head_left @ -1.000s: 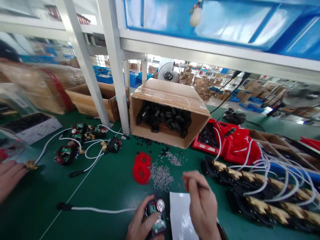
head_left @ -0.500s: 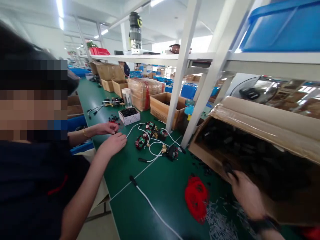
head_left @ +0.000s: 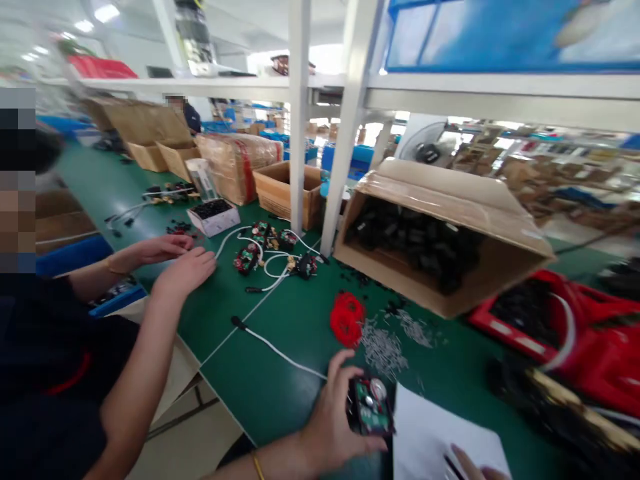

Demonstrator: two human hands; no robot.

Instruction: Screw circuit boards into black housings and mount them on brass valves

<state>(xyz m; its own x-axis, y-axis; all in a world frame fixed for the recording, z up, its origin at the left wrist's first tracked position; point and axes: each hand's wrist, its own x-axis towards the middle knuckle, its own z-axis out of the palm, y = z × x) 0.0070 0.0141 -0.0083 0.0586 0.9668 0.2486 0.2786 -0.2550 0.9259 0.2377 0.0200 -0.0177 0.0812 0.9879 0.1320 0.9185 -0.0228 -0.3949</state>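
Back from the brown cardboard box [head_left: 450, 190], my right hand [head_left: 475, 467] overlies white paper [head_left: 435, 423], grip unclear; my left hand [head_left: 333, 423], fingers curled, clasps a green-and-black circuit module [head_left: 373, 410] beside it. Red plastic bin [head_left: 479, 321] bears blurred labels.

Surface [head_left: 295, 320]: green, pale line [head_left: 220, 345]. Circuit board [head_left: 373, 419]: green, black housing [head_left: 356, 392], silvery disc [head_left: 379, 388]. Cable [head_left: 287, 360]: white, black plug [head_left: 238, 323]. Wire bundle [head_left: 346, 320]: red. Pins [head_left: 384, 350]: grey. Sheet [head_left: 435, 427]: white. Carton [head_left: 450, 190]: brown. Bracelet [head_left: 257, 465]: gold.

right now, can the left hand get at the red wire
Probably yes: the red wire lies just beyond the left hand, nothing visibly between, though its grip on the circuit board may hinder it.
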